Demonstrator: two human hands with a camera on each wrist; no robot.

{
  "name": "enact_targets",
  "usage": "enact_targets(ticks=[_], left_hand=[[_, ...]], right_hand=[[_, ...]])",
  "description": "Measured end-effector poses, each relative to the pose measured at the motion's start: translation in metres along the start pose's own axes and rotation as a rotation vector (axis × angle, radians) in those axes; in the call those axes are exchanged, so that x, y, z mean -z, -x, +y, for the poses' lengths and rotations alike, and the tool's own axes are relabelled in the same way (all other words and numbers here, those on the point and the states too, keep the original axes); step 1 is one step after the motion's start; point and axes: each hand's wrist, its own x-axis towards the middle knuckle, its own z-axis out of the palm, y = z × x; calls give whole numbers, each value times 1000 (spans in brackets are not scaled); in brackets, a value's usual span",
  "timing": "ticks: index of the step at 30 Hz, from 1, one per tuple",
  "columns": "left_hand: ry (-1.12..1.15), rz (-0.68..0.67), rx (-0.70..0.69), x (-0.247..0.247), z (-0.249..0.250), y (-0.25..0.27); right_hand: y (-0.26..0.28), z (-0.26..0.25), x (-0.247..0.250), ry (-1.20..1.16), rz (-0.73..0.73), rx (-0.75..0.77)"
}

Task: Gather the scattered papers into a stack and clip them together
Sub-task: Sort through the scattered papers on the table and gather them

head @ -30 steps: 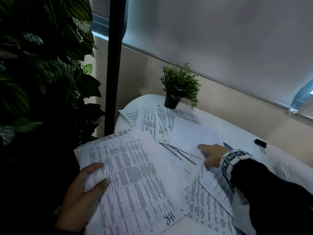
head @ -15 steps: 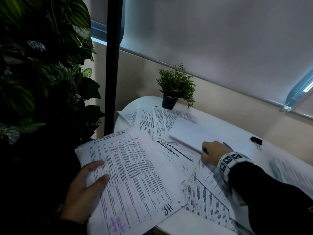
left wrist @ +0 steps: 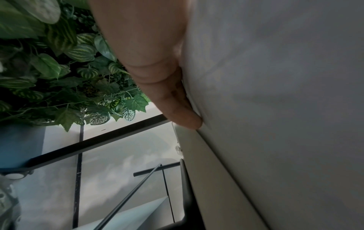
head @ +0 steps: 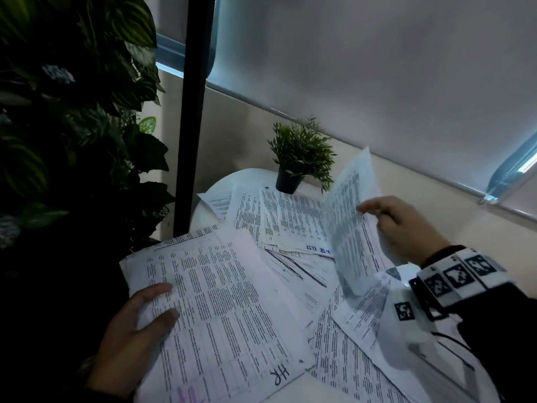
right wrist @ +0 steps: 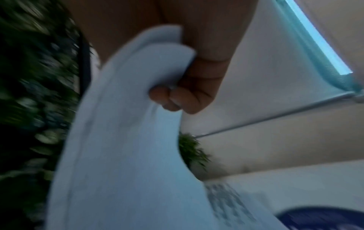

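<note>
Here the right hand (head: 406, 225) pinches a lifted sheet (head: 351, 222) by its edge, raised above the scattered papers (head: 296, 222) on the white tabletop (head: 220, 184). The left hand (head: 130, 341) grips the near stack (head: 220, 315), thumb on top, fingers beneath. A small potted plant (head: 302, 158) stands beyond the papers.

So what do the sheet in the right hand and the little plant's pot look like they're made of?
The sheet in the right hand looks like thin matte printer paper: it curls where the fingers pinch it, and light shows through it. The pot is black with a dull finish, probably plastic, though ceramic can't be ruled out from here.
</note>
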Motion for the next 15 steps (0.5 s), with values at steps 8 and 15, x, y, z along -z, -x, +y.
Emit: enact_targets(ticks=[8, 15], left_hand=[[30, 22, 102, 9, -5, -16], [49, 126, 43, -2, 7, -27]], right_hand=[[28, -71, -2, -1273, -164, -62], [50, -21, -82, -276, -756, -14]])
